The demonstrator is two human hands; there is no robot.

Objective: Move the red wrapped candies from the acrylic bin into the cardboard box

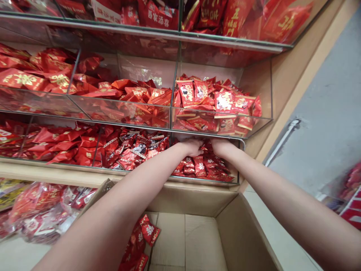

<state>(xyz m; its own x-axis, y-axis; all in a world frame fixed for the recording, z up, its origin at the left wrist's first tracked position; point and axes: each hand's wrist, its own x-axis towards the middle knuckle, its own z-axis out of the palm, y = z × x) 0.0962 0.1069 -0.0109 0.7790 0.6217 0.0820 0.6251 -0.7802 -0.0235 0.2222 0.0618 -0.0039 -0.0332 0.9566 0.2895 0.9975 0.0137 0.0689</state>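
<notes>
Both of my hands reach into the lower right clear compartment [208, 181], among small red candy packets [199, 166]. My left hand [194, 147] has its fingers bent over the packets at the middle of the compartment; what it grips, if anything, is hidden. Just right of it, my right hand [221, 147] reaches down near the compartment's right side, its fingers mostly out of sight. Below the shelf stands an open cardboard box [255, 229], with several red packets [149, 229] lying at its left, partly behind my left forearm.
Clear compartments of red packets [135, 92] fill the shelves above and to the left. A wooden side panel [284, 94] borders the shelf on the right, beside a grey wall [321, 124]. Plastic bags of packets [42, 207] lie at the lower left.
</notes>
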